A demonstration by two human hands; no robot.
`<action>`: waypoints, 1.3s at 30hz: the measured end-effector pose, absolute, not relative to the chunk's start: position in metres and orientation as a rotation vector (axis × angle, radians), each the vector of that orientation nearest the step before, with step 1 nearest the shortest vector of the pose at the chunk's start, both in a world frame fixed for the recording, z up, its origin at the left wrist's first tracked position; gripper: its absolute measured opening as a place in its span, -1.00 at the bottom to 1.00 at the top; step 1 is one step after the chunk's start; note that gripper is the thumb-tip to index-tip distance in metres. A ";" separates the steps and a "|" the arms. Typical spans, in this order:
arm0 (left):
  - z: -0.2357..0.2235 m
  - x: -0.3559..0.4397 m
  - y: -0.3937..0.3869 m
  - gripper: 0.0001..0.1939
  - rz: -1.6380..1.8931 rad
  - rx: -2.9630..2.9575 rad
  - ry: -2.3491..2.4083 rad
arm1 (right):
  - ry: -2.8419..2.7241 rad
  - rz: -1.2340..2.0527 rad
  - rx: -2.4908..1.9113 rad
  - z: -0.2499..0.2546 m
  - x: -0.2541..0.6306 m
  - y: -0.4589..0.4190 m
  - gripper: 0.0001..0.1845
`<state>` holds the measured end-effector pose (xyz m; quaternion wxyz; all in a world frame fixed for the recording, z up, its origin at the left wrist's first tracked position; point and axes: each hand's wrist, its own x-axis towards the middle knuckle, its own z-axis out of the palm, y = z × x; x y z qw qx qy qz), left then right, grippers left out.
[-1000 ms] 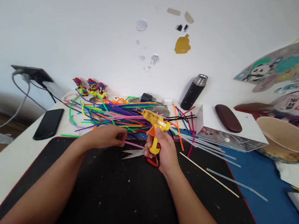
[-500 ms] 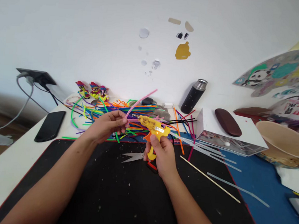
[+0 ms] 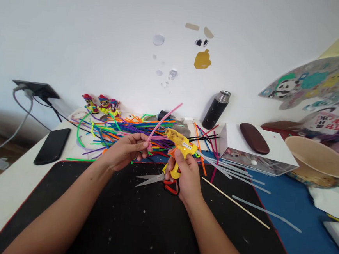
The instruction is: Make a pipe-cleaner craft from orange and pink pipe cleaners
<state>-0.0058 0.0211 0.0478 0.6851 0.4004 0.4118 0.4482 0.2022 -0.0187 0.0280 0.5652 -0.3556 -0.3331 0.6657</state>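
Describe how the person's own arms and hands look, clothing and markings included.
Both the left hand and right hand are ungloved. No watch, bracelet or ring shows. The left forearm and right forearm are bare to the frame edge, no sleeves in view; the left has a small spot near the wrist.

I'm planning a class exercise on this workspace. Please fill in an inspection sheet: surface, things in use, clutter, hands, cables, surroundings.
Surface: speckled black mat on a white tabletop.
Things in use: yellow glue gun, pink stem.
Clutter: heap of coloured stems behind the mat; scissors on it, blades apart.
Hands: left hand pinches the pink stem; right hand grips the glue gun.
Cables: cords at a dark power strip, far left.
Surroundings: white wall with stickers.
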 end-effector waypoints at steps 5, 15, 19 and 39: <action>0.042 -0.001 0.023 -0.65 1.107 0.786 0.896 | -0.775 1.588 -0.823 0.032 0.203 -0.020 -0.40; 0.046 0.006 0.019 -0.61 1.158 0.780 0.913 | -0.929 1.551 -0.892 0.031 0.200 -0.024 -0.38; 0.047 0.005 0.018 -0.60 1.177 0.824 0.911 | -0.965 1.541 -0.912 0.033 0.200 -0.024 -0.35; 0.055 0.004 0.016 -0.61 1.238 0.933 0.919 | -0.928 1.522 -1.043 0.029 0.200 -0.022 -0.31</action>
